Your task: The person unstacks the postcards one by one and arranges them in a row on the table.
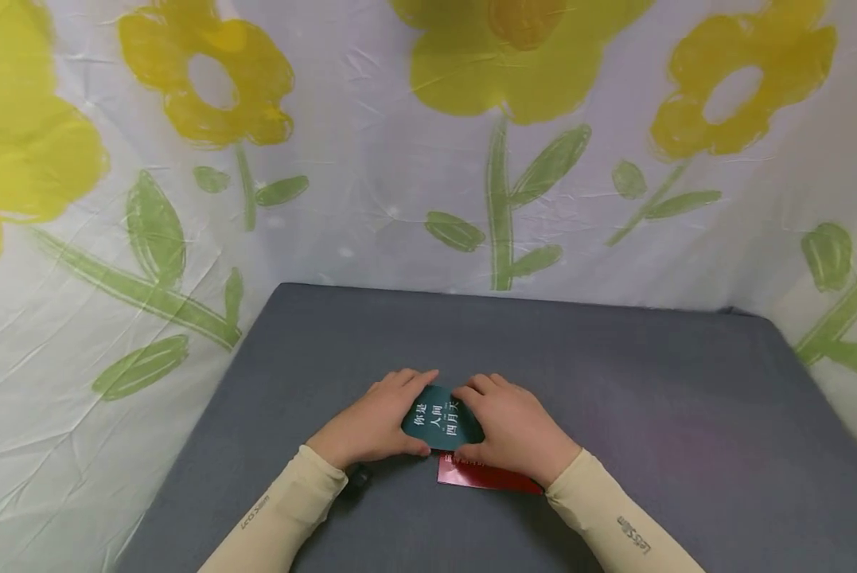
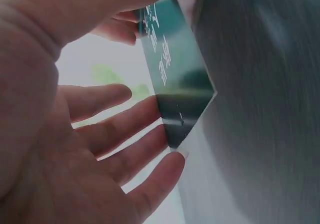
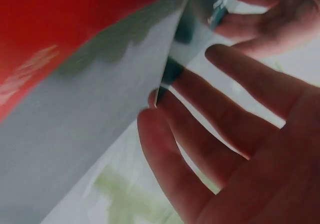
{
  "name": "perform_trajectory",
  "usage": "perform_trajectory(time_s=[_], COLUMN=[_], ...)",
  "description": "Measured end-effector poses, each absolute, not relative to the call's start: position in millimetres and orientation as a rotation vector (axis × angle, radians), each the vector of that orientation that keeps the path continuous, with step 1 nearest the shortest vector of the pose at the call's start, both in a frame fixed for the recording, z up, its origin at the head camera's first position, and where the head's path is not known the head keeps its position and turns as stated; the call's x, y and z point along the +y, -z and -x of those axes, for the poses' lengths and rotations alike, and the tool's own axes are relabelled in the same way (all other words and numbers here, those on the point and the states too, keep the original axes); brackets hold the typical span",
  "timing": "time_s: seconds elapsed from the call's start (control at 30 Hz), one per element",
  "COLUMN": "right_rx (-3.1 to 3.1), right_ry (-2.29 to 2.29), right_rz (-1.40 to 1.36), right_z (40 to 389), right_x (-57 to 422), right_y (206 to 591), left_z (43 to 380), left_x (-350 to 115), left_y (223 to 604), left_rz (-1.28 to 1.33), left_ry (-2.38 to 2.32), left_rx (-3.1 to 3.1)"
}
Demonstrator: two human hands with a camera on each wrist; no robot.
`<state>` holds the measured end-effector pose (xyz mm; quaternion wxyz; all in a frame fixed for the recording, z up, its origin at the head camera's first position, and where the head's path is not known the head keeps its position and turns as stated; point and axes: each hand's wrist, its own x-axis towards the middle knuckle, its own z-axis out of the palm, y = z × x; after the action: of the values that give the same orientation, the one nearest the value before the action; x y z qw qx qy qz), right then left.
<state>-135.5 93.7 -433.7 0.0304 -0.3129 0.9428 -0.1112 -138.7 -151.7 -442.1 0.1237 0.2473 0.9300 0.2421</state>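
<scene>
A thin green book [image 1: 438, 422] with white Chinese characters on its cover is held between both hands, close over the table. The left hand [image 1: 381, 418] grips its left end, thumb at the near edge and fingers at the far edge. On the opposite end, the right hand [image 1: 510, 426] holds it the same way, covering that corner. In the left wrist view, fingertips [image 2: 172, 164] touch a pointed corner of the cover. A red book [image 1: 481, 475] with white lettering lies just nearer, partly under the right hand.
The grey cloth-covered table [image 1: 507, 342] stretches beyond the hands to a white curtain [image 1: 371, 199] printed with yellow flowers. Beside the left wrist lies a small dark object [image 1: 359, 476], partly hidden by the sleeve.
</scene>
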Motion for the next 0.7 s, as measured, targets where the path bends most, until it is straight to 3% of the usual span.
perform_trajectory(time_s=[0.4, 0.7], right_rx=[2.895, 2.902], right_ry=[0.217, 0.200], right_rz=[1.114, 1.083], right_z=[189.0, 208.7], right_x=[-0.3, -53.9], right_y=[434.1, 443.9], left_z=[176.5, 202.7], left_x=[-247.3, -293.7], left_y=[437.9, 443.2], left_rz=[-0.534, -0.526], left_ry=[-0.664, -0.656], left_rx=[2.731, 2.693])
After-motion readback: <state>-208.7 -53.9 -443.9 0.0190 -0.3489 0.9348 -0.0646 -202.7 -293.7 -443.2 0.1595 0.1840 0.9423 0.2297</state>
